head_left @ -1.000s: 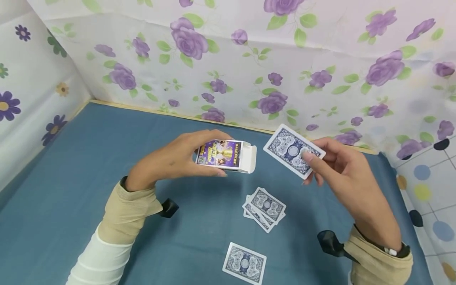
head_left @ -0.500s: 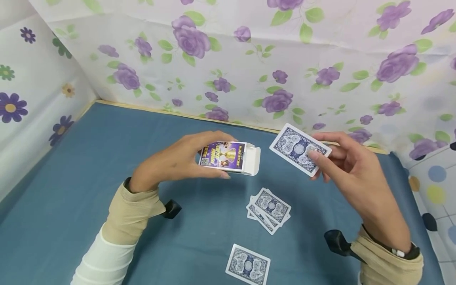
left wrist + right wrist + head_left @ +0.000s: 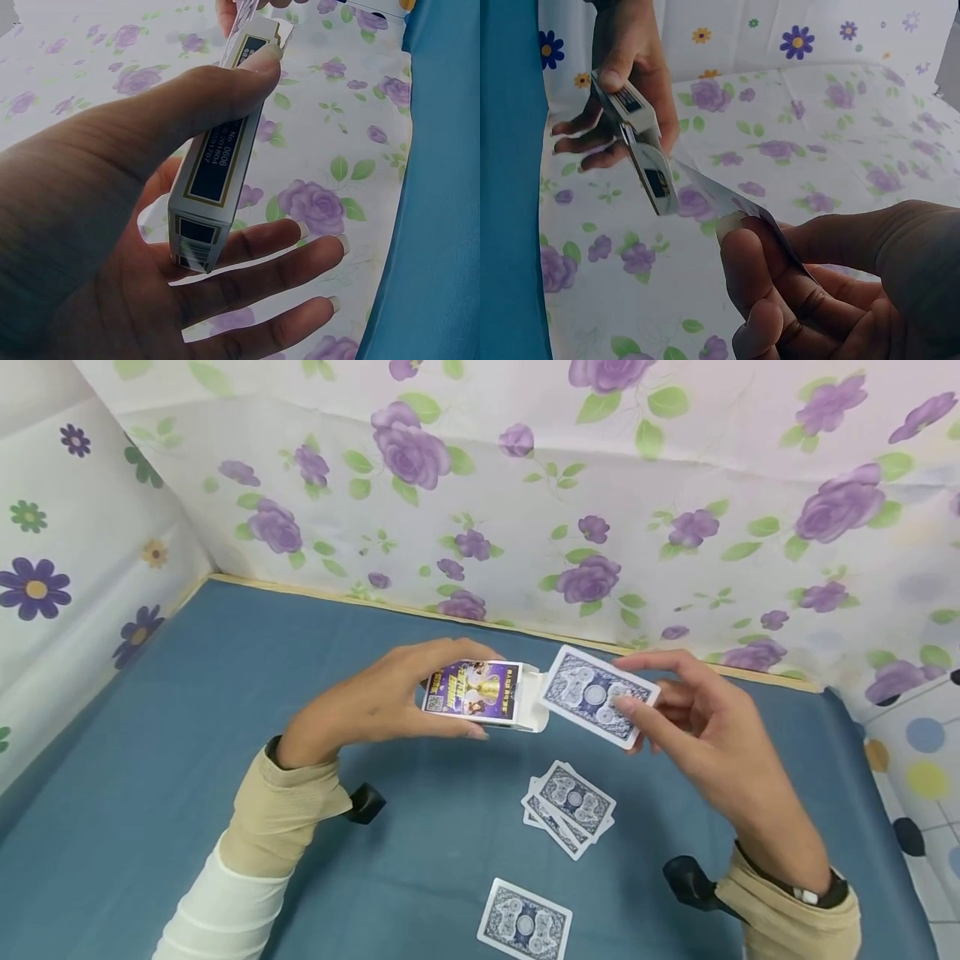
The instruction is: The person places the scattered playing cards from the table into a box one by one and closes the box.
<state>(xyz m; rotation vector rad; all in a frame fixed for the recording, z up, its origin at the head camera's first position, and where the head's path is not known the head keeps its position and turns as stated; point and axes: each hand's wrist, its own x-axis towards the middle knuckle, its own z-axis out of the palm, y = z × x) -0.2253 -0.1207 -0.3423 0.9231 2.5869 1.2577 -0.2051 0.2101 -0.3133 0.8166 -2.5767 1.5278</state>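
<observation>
My left hand [image 3: 397, 697] grips a purple card box [image 3: 476, 692] between thumb and fingers, its open flap [image 3: 534, 702] pointing right. In the left wrist view the box's narrow side [image 3: 217, 161] lies under the thumb, while several fingers spread out below it. Pinched in my right hand [image 3: 712, 727] is a playing card [image 3: 595, 695], blue patterned back up, tilted. Its left corner overlaps the flap in the head view. The right wrist view shows the thin card [image 3: 739, 199] edge-on, pointing toward the box mouth [image 3: 649, 169].
Several face-down playing cards [image 3: 573, 802] lie in a loose, fanned pile on the blue cloth [image 3: 405, 877] below the hands. Closer to me rests another face-down card [image 3: 525, 922]. A floral sheet [image 3: 487, 493] rises behind the table's back edge.
My right hand has brought the card left and slightly down, up to the box's flap. The left hand keeps its grip on the box, nearly still. The cards on the cloth stay put.
</observation>
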